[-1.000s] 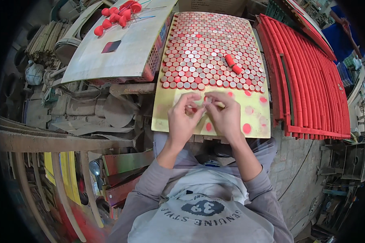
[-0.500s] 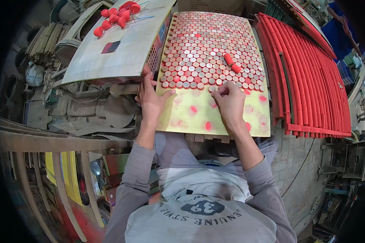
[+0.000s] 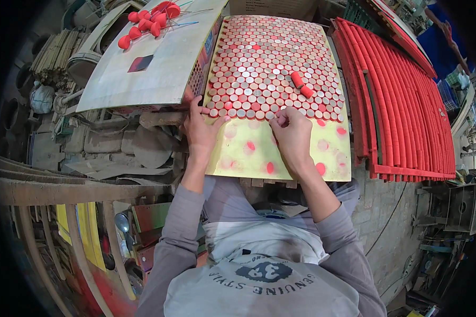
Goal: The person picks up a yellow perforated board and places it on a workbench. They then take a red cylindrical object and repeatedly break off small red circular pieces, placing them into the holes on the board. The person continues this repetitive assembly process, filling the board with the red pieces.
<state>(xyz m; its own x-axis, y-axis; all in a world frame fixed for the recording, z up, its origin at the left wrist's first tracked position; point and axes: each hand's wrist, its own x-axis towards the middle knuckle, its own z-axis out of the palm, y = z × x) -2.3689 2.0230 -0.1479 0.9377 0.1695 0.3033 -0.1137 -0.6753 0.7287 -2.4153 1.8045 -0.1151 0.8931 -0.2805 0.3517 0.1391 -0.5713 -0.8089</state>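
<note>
1. The yellow board (image 3: pixel 280 153) carries many upright tubes (image 3: pixel 272 68) packed tight, filling its far part; the near part is bare, with red spots.
2. Two red rolls (image 3: pixel 301 84) lie on the tubes. Red sticks (image 3: pixel 402 100) lie just beside the board at right, red cones (image 3: pixel 148 21) on a grey panel (image 3: pixel 153 68) at left.
3. The left hand (image 3: pixel 201 129) lies spread on the board's left edge, touching the nearest tubes. The right hand (image 3: pixel 291 132) is closed narrow, fingertips pinched at the tube row; whether it holds anything cannot be told.

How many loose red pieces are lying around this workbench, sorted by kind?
Red cylinders lying on their sides atop the packed tubes: 2
Red cap-shaped pieces on the grey board: about 8, bunched, so not exact
Total: about 10
</note>
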